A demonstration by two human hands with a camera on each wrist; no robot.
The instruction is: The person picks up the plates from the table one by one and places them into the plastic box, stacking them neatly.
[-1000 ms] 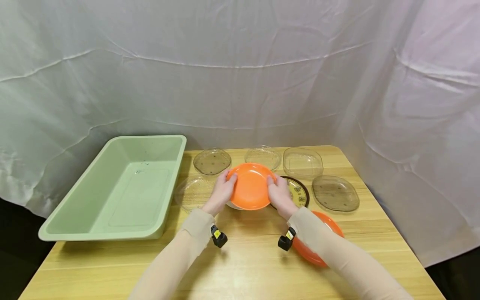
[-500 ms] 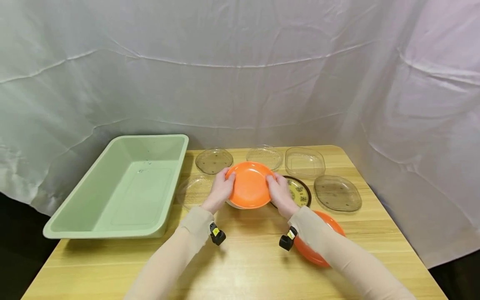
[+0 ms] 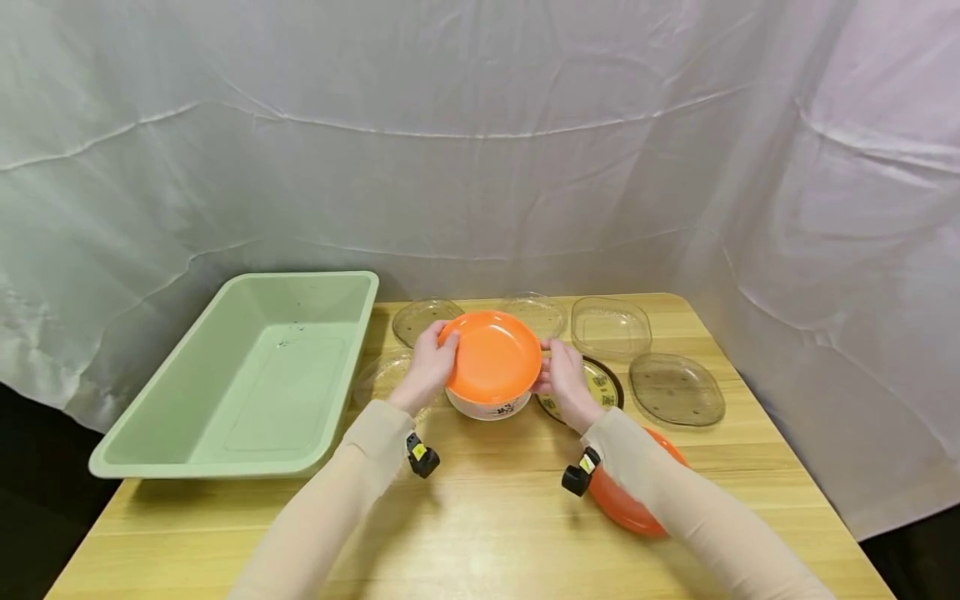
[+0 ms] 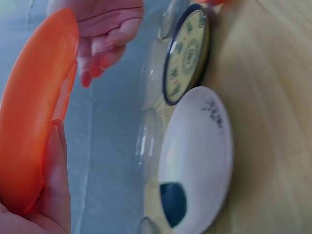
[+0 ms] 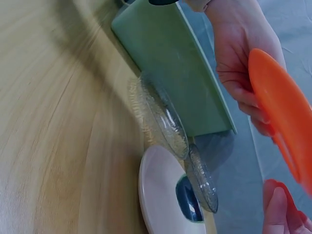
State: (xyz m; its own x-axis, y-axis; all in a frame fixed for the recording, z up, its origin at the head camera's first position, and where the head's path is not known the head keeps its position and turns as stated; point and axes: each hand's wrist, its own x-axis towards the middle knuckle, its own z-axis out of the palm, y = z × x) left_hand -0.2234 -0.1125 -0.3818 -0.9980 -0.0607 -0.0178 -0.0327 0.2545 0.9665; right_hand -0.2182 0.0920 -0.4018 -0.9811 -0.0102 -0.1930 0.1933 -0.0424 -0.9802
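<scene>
An orange plate (image 3: 491, 357) is held above the table by my left hand (image 3: 427, 367), its thumb over the left rim and its fingers underneath. Beside the right rim is my right hand (image 3: 566, 383), relaxed and apart from the plate, as the left wrist view shows. Below the plate lies a white dish (image 4: 197, 156) with a dark leafy print and a dark green patch; the head view shows only its front part. Right of it, partly behind my right hand, lies a yellow patterned plate (image 3: 603, 387) with a dark rim.
A big green tub (image 3: 285, 392) stands at the left. Several clear or smoky glass dishes, such as a square one (image 3: 611, 325) and a brownish one (image 3: 675, 389), lie along the back and right. A red-orange plate (image 3: 630, 500) sits partly under my right forearm.
My right hand has let go of the orange plate's right rim. My left hand has shifted the plate slightly left and up, uncovering more of the white dish.
</scene>
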